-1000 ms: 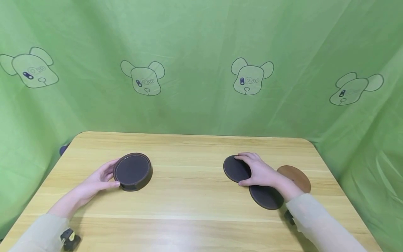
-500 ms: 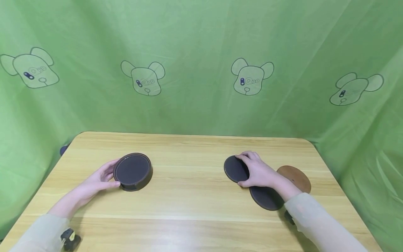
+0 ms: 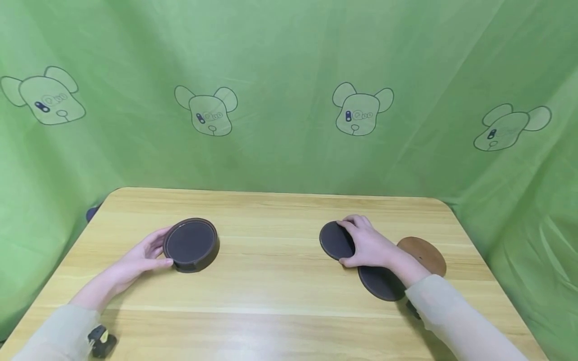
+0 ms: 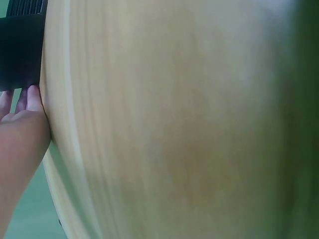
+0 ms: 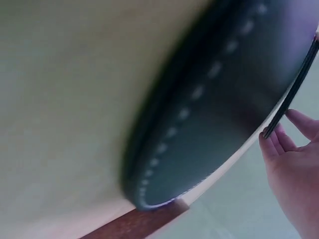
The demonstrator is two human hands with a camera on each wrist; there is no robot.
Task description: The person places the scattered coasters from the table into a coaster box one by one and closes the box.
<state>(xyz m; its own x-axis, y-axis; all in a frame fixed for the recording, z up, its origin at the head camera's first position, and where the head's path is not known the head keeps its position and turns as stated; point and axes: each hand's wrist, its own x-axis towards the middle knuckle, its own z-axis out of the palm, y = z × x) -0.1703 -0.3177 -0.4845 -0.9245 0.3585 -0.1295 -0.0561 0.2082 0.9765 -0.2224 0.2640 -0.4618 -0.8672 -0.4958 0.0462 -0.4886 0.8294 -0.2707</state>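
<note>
On the left side of the table, my left hand (image 3: pixel 137 260) holds a round dark coaster holder (image 3: pixel 190 244), thumb at its near side and fingers around the back. A dark disc fills its top, and a notch shows in the front wall. In the left wrist view the holder (image 4: pixel 20 52) rises above the fingers. My right hand (image 3: pixel 371 246) grips a thin round black coaster (image 3: pixel 333 241) by opposite edges. Under the right wrist lies a second black coaster (image 3: pixel 381 284); light stitching along its rim shows in the right wrist view.
A brown disc (image 3: pixel 426 256) lies right of the second coaster, partly behind the right forearm. The wooden table (image 3: pixel 266 296) has rounded far corners. Green curtains (image 3: pixel 284 150) with bear-head drawings hang behind and at both sides. Dark wrist devices (image 3: pixel 102 342) sit below the sleeves.
My right hand and forearm have shifted very slightly left, with the coaster still in the grip. The left hand and the holder stay in place.
</note>
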